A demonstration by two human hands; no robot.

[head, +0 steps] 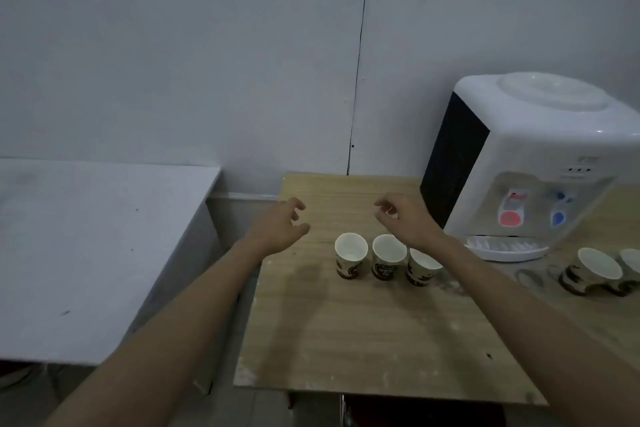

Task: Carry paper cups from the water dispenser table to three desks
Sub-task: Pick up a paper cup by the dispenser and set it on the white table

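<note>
We stand at the tan wood-grain bench (363, 333) that carries the white countertop water dispenser (540, 163), both bare arms stretched forward. Our left hand (277, 227) hovers above the bench's left edge, its fingers (298, 204) loosely curled and spread, holding nothing. Our right hand (403, 218) hangs just above and behind the cups, fingers half open and likewise empty. Three white paper cups with dark printed bands stand upright in a row: the left cup (350, 255), the middle cup (388, 256) and the right cup (422, 265), this last partly hidden under our right wrist. Two more cups (588, 270) sit near the dispenser's drip tray, at the right. A pale grey desk (86, 253) stands to the left, apart from the bench. As we judge it, the pickup has not yet begun; next we must lower each hand and close gently round a cup's wall, for thin paper crushes and tips easily.
</note>
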